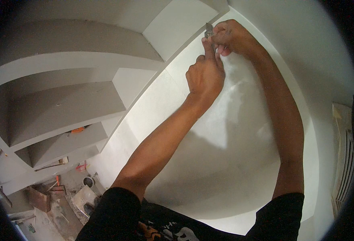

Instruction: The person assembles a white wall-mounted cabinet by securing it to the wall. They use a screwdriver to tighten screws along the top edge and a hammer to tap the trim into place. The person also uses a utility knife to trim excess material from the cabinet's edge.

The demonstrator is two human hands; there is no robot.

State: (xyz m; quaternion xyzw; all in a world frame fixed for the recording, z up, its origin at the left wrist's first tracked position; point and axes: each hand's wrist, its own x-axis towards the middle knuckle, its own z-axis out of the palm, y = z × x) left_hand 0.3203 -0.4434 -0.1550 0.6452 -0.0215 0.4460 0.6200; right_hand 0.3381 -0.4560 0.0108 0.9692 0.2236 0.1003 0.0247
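Note:
High up on a smooth white panel [241, 120], both my hands meet at a small grey metal piece [208, 30]. Its flat upper end sticks out above my fingers, close to the panel's upper left edge; the lower part is hidden. My right hand [233, 37] is closed, pinching the piece from the right with bent fingers. From below comes my left hand [206, 75], its index finger pressed up against the piece and its other fingers curled in. What its thumb does is hidden.
White built-in shelves [64, 104] fill the left side, with an orange object [77, 130] on a lower one. At the lower left, a bucket [88, 182], a brown box [39, 198] and scattered tools lie on a dirty floor. A slatted white unit [343, 160] hangs at the right.

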